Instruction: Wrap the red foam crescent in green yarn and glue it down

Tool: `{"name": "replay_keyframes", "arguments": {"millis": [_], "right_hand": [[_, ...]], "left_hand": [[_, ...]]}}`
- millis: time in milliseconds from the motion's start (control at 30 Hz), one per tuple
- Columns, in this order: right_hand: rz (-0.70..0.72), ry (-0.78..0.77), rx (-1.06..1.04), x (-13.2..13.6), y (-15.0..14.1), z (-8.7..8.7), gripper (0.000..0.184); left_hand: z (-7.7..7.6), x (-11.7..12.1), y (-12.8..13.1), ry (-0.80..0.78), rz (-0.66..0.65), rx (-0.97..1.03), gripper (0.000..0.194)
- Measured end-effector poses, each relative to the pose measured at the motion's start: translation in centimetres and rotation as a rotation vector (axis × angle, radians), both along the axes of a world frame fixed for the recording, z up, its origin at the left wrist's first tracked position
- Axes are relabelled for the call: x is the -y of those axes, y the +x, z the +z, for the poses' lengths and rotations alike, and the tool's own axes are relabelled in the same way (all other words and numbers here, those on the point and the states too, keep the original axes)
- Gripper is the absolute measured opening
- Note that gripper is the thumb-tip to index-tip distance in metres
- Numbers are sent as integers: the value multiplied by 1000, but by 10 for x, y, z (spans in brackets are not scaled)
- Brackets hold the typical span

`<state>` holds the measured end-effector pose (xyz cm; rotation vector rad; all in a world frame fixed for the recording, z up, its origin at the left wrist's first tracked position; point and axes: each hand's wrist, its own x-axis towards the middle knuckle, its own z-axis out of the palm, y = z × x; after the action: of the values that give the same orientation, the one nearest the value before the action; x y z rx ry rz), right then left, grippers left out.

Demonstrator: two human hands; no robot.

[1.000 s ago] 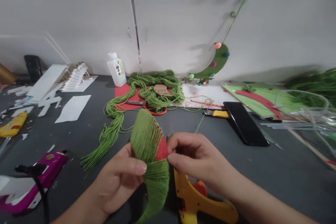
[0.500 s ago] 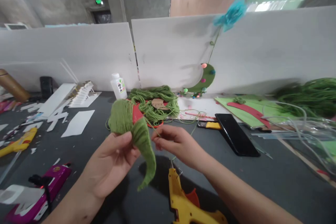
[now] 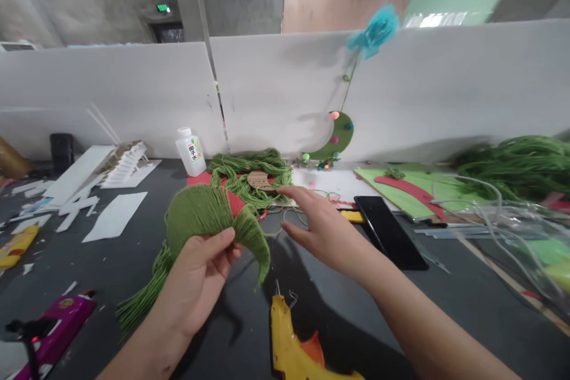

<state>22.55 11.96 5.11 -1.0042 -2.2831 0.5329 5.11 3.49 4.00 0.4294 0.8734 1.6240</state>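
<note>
The bench (image 3: 481, 309) spans the near half of the scene. On its far side lies a large hank of green yarn (image 3: 249, 160), so plenty of material remains. The curved piece (image 3: 196, 211) is held above the bench, left of centre, its narrow tip pointing near and right. Judging by the face in view, winding is well along: green covers both the broad left end and the tip. What is left is a small red patch (image 3: 235, 204) between them, on the far edge. The left hand (image 3: 200, 273) pinches the piece between thumb and fingers; the right hand (image 3: 327, 228) is spread, thumb well apart from the fingers, just right of it.

The piece blocks part of the hank, and its back is out of sight. The near end of the yellow glue gun (image 3: 285, 332) is cut off. The yellow cutter (image 3: 351, 215) is mostly covered by the right hand and the phone (image 3: 387, 231). Whether the thin strand (image 3: 272, 233) touches the right thumb, I cannot tell.
</note>
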Motion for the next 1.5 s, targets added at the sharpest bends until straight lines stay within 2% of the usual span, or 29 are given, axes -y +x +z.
{"name": "replay_keyframes", "arguments": {"millis": [33, 100, 167, 233, 333, 467, 567, 700, 867, 967, 1067, 1133, 1233, 1267, 1333, 1367, 1400, 1433, 1500], "right_hand": [[60, -17, -113, 7, -6, 1, 46], [204, -163, -342, 19, -21, -4, 50], [306, -349, -485, 27, -34, -14, 39], [299, -419, -522, 32, -43, -26, 25], [182, -279, -412, 36, -47, -38, 19], [35, -46, -71, 40, -48, -45, 17], [-20, -2, 72, 47, -52, -44, 21], [16, 67, 182, 58, -57, -43, 29], [51, 88, 206, 67, -56, -49, 29], [64, 241, 277, 74, -57, -52, 34], [133, 443, 440, 86, -57, -48, 49], [191, 485, 543, 93, -52, -37, 44], [289, 360, 528, 92, -30, -9, 5], [301, 261, 491, 88, -21, 3, 10], [164, 35, 398, 71, -4, 22, 21], [114, -61, 288, 61, 2, 29, 18], [77, -152, 162, 50, 5, 32, 8], [68, -248, 44, 41, 6, 32, 9], [159, -545, -164, 27, 2, 26, 12]], "left_hand": [[-3, 0, 1, -6, -33, -23, 8], [-5, 2, 4, -18, -82, -38, 8], [-5, 4, 7, -20, -88, -25, 9], [-6, 7, 10, -22, -71, -25, 9], [-8, 10, 14, -29, -53, -77, 22], [-8, 13, 14, -17, -43, -118, 29], [-8, 14, 13, -14, -5, -124, 29], [-10, 12, 14, 72, 118, -156, 12], [-12, 11, 17, 83, 172, -239, 24], [-13, 10, 15, 46, 184, -301, 25], [-12, 9, 11, 40, 129, -343, 26], [-11, 9, 6, 45, 98, -373, 25], [-10, 9, -2, 98, 148, -579, 20], [-11, 9, -5, 172, 196, -741, 17], [-15, 9, -14, 397, 287, -1098, 10], [-17, 10, -18, 531, 332, -1246, 7], [-20, 10, -23, 665, 361, -1364, 7], [-23, 10, -27, 767, 383, -1441, 9], [-28, 10, -34, 977, 433, -1641, 15]]}}
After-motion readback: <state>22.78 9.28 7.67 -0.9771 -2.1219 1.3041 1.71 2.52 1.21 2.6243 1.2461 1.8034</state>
